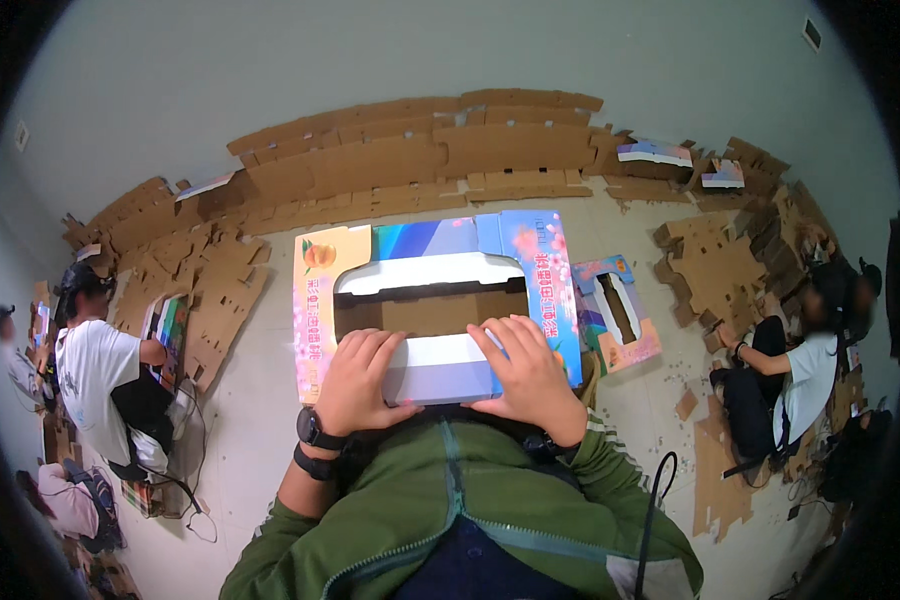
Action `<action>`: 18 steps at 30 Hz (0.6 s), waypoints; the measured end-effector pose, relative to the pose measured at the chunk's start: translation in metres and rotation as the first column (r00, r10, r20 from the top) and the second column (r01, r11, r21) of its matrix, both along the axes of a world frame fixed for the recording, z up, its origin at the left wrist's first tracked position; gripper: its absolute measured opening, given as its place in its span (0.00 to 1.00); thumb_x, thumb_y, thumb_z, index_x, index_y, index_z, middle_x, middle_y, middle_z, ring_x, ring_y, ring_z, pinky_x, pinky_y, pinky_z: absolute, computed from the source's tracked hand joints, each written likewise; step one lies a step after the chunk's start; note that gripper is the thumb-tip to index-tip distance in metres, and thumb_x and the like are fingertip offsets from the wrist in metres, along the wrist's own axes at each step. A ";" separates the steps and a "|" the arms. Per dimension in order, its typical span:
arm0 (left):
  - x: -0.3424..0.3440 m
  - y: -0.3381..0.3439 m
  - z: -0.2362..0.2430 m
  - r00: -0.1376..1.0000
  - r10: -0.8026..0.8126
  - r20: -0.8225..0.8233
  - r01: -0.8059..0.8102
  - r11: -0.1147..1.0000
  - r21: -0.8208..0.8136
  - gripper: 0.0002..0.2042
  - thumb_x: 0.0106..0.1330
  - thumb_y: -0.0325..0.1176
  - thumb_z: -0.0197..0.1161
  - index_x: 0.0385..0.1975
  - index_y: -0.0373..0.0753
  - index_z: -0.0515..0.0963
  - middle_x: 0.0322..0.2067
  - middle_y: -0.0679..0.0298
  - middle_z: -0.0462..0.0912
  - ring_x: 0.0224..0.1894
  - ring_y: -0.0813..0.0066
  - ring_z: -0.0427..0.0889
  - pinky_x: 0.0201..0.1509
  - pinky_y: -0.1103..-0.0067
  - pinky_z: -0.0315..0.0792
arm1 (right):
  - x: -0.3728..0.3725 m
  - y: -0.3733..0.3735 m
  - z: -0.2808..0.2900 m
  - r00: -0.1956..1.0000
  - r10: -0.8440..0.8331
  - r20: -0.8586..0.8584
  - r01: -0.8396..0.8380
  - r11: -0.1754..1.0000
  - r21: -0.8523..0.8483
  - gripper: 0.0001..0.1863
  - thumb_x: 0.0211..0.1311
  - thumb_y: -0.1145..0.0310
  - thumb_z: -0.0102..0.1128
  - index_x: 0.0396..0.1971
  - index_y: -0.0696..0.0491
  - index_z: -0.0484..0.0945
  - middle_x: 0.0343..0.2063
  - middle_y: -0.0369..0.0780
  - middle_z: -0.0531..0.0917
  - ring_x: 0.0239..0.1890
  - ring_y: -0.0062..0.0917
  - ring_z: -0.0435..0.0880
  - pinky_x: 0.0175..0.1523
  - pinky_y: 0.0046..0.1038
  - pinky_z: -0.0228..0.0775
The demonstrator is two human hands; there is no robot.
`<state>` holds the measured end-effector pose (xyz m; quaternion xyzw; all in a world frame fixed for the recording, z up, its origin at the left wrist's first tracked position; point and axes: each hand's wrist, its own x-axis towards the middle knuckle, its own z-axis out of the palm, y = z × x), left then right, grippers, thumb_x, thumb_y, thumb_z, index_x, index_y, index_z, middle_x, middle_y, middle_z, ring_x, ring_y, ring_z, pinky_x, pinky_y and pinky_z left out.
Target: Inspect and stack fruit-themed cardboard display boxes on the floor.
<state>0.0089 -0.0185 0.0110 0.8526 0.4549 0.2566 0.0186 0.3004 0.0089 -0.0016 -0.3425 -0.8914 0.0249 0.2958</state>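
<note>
Peach-printed carton (pixel 428 272) in front of person, its body extending toward 12 o'clock from both grips; long axis runs 9 to 3 o'clock, squarely across both wrists. Left hand (pixel 358 378) and right hand (pixel 527 378) about equally near: left grip clasps carton at its 7 o'clock, right grip at its 5 o'clock, fingers bent over near edge, thumbs pointing inward below white near flap (pixel 440 350). Smaller windowed carton (pixel 638 327) lies at 2 o'clock from right hand, left hand farther; whether cartons touch, cannot tell
</note>
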 end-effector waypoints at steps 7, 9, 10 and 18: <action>0.003 0.001 0.003 1.000 0.008 -0.021 -0.009 0.999 -0.033 0.46 0.39 0.51 0.83 0.61 0.33 0.76 0.52 0.50 0.81 0.55 0.47 0.79 0.63 0.57 0.71 | 0.001 -0.001 -0.001 1.000 -0.001 -0.006 0.001 1.000 -0.012 0.57 0.33 0.52 0.88 0.68 0.60 0.73 0.58 0.50 0.77 0.63 0.48 0.76 0.74 0.50 0.64; 0.004 0.001 0.003 1.000 0.003 -0.002 -0.003 1.000 -0.006 0.47 0.39 0.52 0.84 0.61 0.33 0.76 0.52 0.50 0.81 0.55 0.46 0.79 0.63 0.57 0.71 | 0.002 0.000 -0.001 1.000 -0.003 -0.003 0.002 1.000 -0.011 0.57 0.33 0.51 0.88 0.68 0.59 0.73 0.59 0.50 0.77 0.63 0.48 0.76 0.74 0.50 0.64; 0.005 0.001 0.003 1.000 0.015 -0.015 -0.016 0.999 -0.034 0.47 0.38 0.52 0.84 0.61 0.33 0.76 0.52 0.50 0.81 0.55 0.46 0.80 0.63 0.57 0.71 | 0.002 0.000 -0.001 1.000 -0.006 -0.003 0.006 1.000 -0.012 0.57 0.33 0.51 0.88 0.68 0.59 0.73 0.59 0.50 0.77 0.63 0.48 0.75 0.74 0.50 0.64; 0.000 -0.002 0.023 0.997 -0.070 0.037 0.070 0.998 0.001 0.37 0.57 0.51 0.77 0.62 0.34 0.76 0.55 0.50 0.79 0.58 0.46 0.76 0.65 0.58 0.70 | 0.004 0.000 -0.003 1.000 -0.019 0.003 0.019 1.000 -0.019 0.57 0.34 0.49 0.87 0.68 0.59 0.73 0.59 0.50 0.77 0.64 0.49 0.75 0.74 0.49 0.64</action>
